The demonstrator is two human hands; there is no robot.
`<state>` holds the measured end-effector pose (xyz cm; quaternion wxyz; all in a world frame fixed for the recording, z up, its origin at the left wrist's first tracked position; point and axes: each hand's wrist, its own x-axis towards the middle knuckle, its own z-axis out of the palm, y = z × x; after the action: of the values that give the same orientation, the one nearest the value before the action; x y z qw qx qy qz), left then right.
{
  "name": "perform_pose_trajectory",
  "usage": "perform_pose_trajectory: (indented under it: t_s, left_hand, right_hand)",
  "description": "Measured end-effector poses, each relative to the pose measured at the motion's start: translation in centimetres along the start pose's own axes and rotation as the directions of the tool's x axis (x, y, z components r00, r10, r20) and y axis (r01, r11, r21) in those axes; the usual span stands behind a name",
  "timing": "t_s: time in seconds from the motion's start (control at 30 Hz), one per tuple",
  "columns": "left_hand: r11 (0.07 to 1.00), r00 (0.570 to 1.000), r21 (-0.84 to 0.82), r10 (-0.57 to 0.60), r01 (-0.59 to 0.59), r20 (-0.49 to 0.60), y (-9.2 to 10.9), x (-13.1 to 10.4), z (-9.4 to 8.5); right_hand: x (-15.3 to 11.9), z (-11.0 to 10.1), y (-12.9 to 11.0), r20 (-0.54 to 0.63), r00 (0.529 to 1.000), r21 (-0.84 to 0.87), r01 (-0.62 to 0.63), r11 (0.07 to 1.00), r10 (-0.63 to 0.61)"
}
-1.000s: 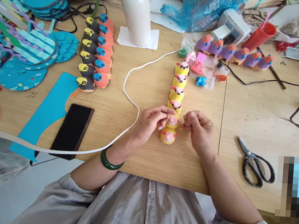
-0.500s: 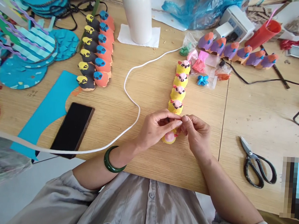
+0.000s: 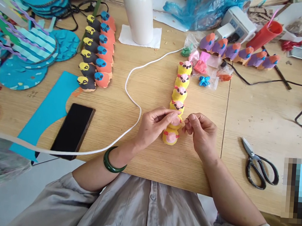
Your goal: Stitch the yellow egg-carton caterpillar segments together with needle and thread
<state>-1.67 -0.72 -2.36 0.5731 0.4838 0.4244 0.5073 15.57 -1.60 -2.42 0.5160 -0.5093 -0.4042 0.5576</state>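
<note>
A row of yellow clay-covered animal figures (image 3: pixel 180 92) runs away from me along the table. Their faces are pink with red ears, and the far ones carry black markings. The two nearest figures (image 3: pixel 170 137) have pink faces where I see no black. My left hand (image 3: pixel 155 125) is beside the second-nearest figure, its thumb and fingers closed together at the figure's edge; what they hold, if anything, is hidden. Just right of that figure, my right hand (image 3: pixel 201 130) pinches a tiny dark piece (image 3: pixel 187 119) between thumb and forefinger.
Packets of coloured clay (image 3: pixel 202 65) lie beyond the row, near purple figures (image 3: pixel 233 50). Black scissors (image 3: pixel 260 163) rest at right. A white cable (image 3: pixel 128 87) crosses the table by a phone (image 3: pixel 73 131). Black-and-yellow figures (image 3: pixel 89 57) and a white bottle (image 3: pixel 138 15) stand farther back.
My hands have moved apart, the right one shifting right and the left one slightly left. The second-nearest yellow figure now shows between them.
</note>
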Motion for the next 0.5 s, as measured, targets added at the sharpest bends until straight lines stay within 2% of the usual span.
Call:
perform_pose_trajectory:
  t_s: [0.13, 0.2, 0.33, 0.5]
  left_hand:
    - [0.999, 0.999, 0.027, -0.027, 0.026, 0.037, -0.4, 0.0, 0.1]
    - [0.999, 0.998, 0.047, 0.011, -0.014, 0.056, -0.6, -0.1, 0.3]
    - [0.985, 0.99, 0.099, 0.136, -0.138, 0.028, -0.5, -0.2, 0.6]
    - [0.977, 0.99, 0.16, 0.142, -0.14, -0.003, -0.2, -0.2, 0.3]
  right_hand:
    - [0.0, 0.1, -0.1, 0.04, 0.999, -0.022, -0.009, 1.0, 0.01]
    - [-0.1, 0.2, -0.3, 0.064, 0.998, -0.041, 0.004, 0.999, -0.001]
    - [-0.4, 0.4, -0.6, 0.079, 0.997, -0.097, 0.034, 0.995, -0.027]
    - [-0.5, 0.4, -1.0, 0.066, 0.997, -0.105, 0.039, 0.994, -0.032]
